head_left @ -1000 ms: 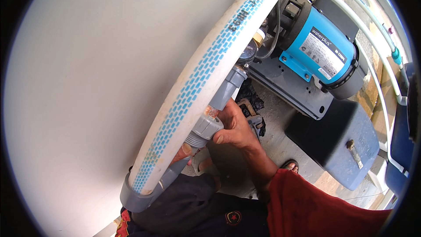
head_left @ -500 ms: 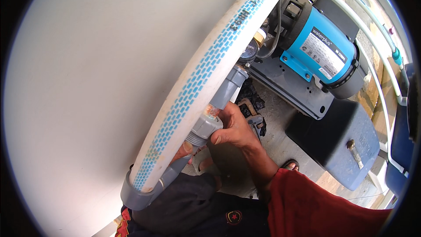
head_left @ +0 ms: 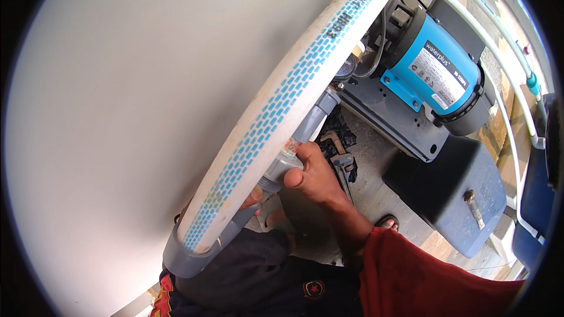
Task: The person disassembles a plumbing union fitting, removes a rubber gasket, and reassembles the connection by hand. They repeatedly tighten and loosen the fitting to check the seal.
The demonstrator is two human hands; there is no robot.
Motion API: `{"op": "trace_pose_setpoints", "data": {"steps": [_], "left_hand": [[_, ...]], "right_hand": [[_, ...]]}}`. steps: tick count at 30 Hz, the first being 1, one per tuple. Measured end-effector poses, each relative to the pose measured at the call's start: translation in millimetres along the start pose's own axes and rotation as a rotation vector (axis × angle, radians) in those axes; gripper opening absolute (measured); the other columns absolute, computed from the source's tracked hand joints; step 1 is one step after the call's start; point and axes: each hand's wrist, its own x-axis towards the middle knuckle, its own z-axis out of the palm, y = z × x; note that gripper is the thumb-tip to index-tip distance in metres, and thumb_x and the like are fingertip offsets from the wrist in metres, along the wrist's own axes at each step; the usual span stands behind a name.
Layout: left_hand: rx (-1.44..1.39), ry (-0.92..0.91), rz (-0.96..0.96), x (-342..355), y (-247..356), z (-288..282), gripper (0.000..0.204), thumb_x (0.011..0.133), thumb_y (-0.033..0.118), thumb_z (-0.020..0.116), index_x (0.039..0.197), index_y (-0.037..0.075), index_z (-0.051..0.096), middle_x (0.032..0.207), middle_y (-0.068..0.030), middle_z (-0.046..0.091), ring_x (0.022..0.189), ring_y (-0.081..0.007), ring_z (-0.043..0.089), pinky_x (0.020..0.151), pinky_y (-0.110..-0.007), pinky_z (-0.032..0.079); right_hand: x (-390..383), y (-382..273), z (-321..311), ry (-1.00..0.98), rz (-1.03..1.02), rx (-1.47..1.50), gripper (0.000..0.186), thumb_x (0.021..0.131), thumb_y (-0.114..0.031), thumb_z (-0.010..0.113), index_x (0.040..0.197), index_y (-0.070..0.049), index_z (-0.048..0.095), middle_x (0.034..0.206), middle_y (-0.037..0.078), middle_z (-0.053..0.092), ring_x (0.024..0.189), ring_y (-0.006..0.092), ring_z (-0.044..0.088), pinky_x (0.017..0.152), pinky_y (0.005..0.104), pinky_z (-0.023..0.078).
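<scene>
A grey plastic pipe union [head_left: 278, 169] sits in a slanting grey pipe run, with a threaded collar below its nut. My right hand [head_left: 317, 179] is closed round the nut from the right, thumb in front; the other fingers are mostly hidden behind it. Below the collar, my left hand [head_left: 252, 197] grips the grey pipe [head_left: 238, 223]; only some fingers show, the rest being behind the white hose [head_left: 267, 117] with blue dashes. Above the nut, a patch of orange-white thread [head_left: 291, 145] shows. The hose's lower end enters a grey elbow [head_left: 185, 256].
A blue-and-black electric pump [head_left: 437, 70] stands on a dark metal base, with a round gauge [head_left: 346, 67] beside it. A dark plastic cover [head_left: 464, 194] lies on the floor. A pipe wrench [head_left: 341, 155] rests on black plastic. A large pale wall [head_left: 117, 111] fills the left.
The view has shifted slightly, so the pump and hose appear further right. My right thumb has changed position at the nut. Both hands remain at the same fitting.
</scene>
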Motion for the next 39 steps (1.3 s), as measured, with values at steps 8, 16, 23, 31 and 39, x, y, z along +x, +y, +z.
{"op": "trace_pose_setpoints", "data": {"steps": [8,16,23,31,39], "left_hand": [[-0.123,0.009,-0.027,-8,-7,-3,0.100,0.088,0.055,0.064,0.152,-0.001,0.013,0.127,-0.0173,0.049,0.095,-0.0195,0.060,0.079,-0.033,0.051],[-0.188,0.019,-0.047,-11,-10,-2,0.100,0.089,0.053,0.065,0.153,-0.001,0.011,0.136,-0.0192,0.043,0.107,-0.0220,0.056,0.086,-0.035,0.049],[-0.192,0.037,-0.078,-12,-11,-2,0.101,0.089,0.052,0.066,0.153,-0.001,0.010,0.144,-0.0202,0.036,0.122,-0.0240,0.049,0.094,-0.036,0.046],[-0.414,-0.012,-0.041,-12,-29,-9,0.094,0.091,0.046,0.065,0.153,0.000,0.011,0.144,-0.0198,0.037,0.111,-0.0260,0.057,0.087,-0.036,0.050],[-0.401,-0.020,-0.046,-18,-33,-6,0.092,0.091,0.046,0.065,0.152,0.000,0.013,0.143,-0.0196,0.038,0.111,-0.0257,0.057,0.087,-0.036,0.050]], "right_hand": [[6,0,-17,-0.293,-0.030,0.282,0.098,0.074,-0.033,0.080,0.150,-0.001,0.027,0.131,0.016,0.055,0.106,0.0254,0.065,0.072,0.0335,0.062],[9,9,-23,-0.300,-0.040,0.264,0.091,0.071,-0.009,0.080,0.147,0.000,0.031,0.129,0.016,0.055,0.105,0.0244,0.065,0.074,0.0341,0.062],[10,12,-21,-0.220,-0.105,0.205,0.090,0.066,-0.015,0.086,0.141,0.000,0.039,0.128,0.014,0.056,0.113,0.0236,0.061,0.084,0.0354,0.057],[14,19,-15,-0.124,-0.231,0.096,0.093,0.062,-0.033,0.093,0.134,-0.001,0.044,0.125,0.012,0.056,0.113,0.0216,0.059,0.092,0.0353,0.052],[7,8,-9,-0.087,-0.113,0.070,0.093,0.065,-0.035,0.090,0.137,0.000,0.043,0.126,0.013,0.056,0.117,0.0216,0.057,0.095,0.0337,0.049]]}}
